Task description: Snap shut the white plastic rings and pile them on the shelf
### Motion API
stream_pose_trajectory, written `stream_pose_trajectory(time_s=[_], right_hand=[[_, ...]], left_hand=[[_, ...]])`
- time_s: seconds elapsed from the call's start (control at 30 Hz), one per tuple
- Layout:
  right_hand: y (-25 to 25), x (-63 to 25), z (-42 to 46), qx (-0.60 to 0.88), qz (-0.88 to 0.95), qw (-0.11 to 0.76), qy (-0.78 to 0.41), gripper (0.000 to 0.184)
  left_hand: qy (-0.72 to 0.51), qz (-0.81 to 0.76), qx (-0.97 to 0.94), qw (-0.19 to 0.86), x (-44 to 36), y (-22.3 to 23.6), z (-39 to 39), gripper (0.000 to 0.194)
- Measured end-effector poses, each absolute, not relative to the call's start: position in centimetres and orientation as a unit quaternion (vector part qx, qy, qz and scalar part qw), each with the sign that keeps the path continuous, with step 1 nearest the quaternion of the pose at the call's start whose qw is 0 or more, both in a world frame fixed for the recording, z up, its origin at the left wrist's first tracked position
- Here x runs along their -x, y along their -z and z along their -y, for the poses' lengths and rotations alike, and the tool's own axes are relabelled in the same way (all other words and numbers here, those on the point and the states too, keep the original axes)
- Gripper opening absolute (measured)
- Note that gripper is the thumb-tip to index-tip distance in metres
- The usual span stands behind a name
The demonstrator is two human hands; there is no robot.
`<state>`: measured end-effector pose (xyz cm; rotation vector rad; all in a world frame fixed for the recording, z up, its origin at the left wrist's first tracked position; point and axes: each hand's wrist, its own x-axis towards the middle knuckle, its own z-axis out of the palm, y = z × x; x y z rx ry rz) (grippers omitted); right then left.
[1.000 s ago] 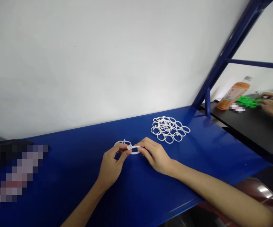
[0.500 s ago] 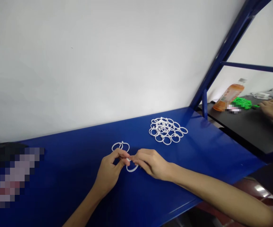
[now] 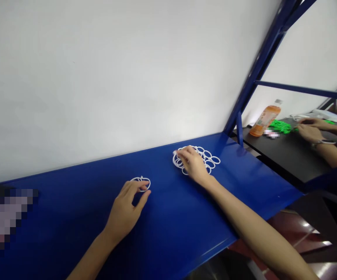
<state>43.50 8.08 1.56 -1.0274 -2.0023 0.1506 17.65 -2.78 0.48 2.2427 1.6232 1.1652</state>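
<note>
My left hand (image 3: 127, 206) is open over the blue table (image 3: 162, 225), thumb and index finger apart with nothing between them. Just beyond its fingertips, partly covered by them, lie a couple of thin white plastic rings (image 3: 149, 186). My right hand (image 3: 194, 165) reaches over a flat pile of white rings (image 3: 215, 160) further back and to the right. Its fingertips pinch a white ring (image 3: 174, 159) at the pile's left edge. The hand hides the middle of the pile.
A white wall (image 3: 98, 85) rises behind the table. A blue metal frame (image 3: 245, 97) stands at the right. Beyond it, a co-worker's hands (image 3: 309, 132) work at a black table beside green pieces (image 3: 281, 126) and an orange drink bottle (image 3: 266, 118). A blurred-out item (image 3: 7, 217) lies far left.
My hands have parted. The right hand has carried the white ring from beside the left hand to the pile. My left hand has let go and opened. The view has shifted rightward.
</note>
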Motion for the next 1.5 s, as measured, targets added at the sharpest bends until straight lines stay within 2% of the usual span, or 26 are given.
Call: stream_pose_trajectory(time_s=[0.13,0.23,0.33,0.5,0.63,0.7,0.8,0.97,1.13,1.3,1.5], right_hand=[[-1.7,-47.7,-11.4,0.595,0.697,0.4,0.004,0.021],[-1.9,-48.9,-11.8,0.657,0.669,0.347,0.019,0.016],[-2.1,-49.0,-11.4,0.684,0.657,0.316,0.028,0.015],[-2.5,-49.1,-11.4,0.674,0.65,0.351,0.021,0.018],[-3.1,-49.4,-11.7,0.593,0.698,0.402,-0.018,0.017],[-3.3,-49.4,-11.6,0.553,0.73,0.399,-0.036,0.014],[-3.5,-49.5,-11.3,0.541,0.77,0.336,-0.033,0.013],[-4.3,-50.2,-10.5,0.636,0.74,0.215,0.028,0.014],[-5.3,-51.1,-10.1,0.684,0.701,0.198,0.032,0.013],[-5.8,-51.3,-9.6,0.702,0.694,0.157,0.011,0.013],[-6.1,-51.2,-9.6,0.734,0.671,0.104,-0.021,0.015]], left_hand=[[-0.279,-0.56,-0.78,-0.014,-15.8,0.4,1.9,0.029],[-0.219,-0.574,-0.789,-0.026,-15.4,0.8,1.7,0.027],[-0.219,-0.564,-0.796,-0.028,-15.6,0.6,2.0,0.024],[-0.271,-0.559,-0.783,-0.034,-15.7,-0.3,2.2,0.021],[-0.277,-0.564,-0.778,-0.029,-15.7,-0.2,2.2,0.02],[-0.261,-0.56,-0.786,-0.012,-15.8,0.0,2.2,0.02],[-0.25,-0.547,-0.799,-0.005,-15.9,0.3,2.2,0.02],[-0.293,-0.544,-0.784,-0.058,-15.2,-0.1,2.2,0.024],[-0.325,-0.587,-0.738,-0.072,-15.1,-0.6,2.4,0.031],[-0.315,-0.667,-0.675,-0.031,-15.2,-0.8,2.4,0.047],[-0.329,-0.657,-0.677,0.037,-15.0,-0.8,2.1,0.039]])
